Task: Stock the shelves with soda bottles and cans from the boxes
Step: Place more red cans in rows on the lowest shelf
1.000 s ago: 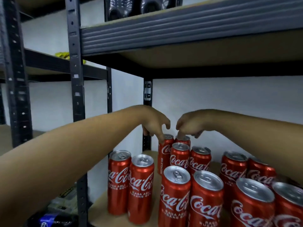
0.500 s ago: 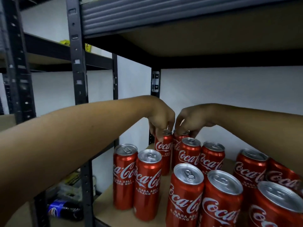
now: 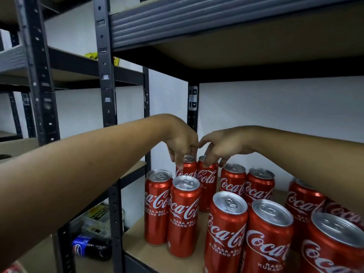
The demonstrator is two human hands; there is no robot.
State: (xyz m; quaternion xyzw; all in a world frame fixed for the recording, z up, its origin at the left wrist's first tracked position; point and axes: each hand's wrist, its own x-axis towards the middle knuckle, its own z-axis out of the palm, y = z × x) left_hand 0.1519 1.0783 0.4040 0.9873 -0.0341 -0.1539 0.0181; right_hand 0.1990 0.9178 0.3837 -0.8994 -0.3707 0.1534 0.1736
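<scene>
Several tall red Coca-Cola cans stand on the wooden shelf board (image 3: 155, 251). My left hand (image 3: 182, 143) reaches over them and pinches the top of a back-row can (image 3: 188, 167) with downward-curled fingers. My right hand (image 3: 222, 147) does the same on the neighbouring back-row can (image 3: 208, 184). The two cans stand side by side, touching, near the rear post. Two cans (image 3: 183, 215) stand in front of them at the left; others fill the right of the shelf.
A grey shelf beam (image 3: 216, 18) hangs close above. Black steel posts (image 3: 107, 95) frame the left side. On a lower shelf at the left lie a Pepsi bottle (image 3: 92, 248) and a clear packet (image 3: 98, 219). Bare board shows between the can groups.
Both hands have stayed on the tops of the two back cans while those cans shifted slightly. The camera has moved in and tilted, so the cans look nearer.
</scene>
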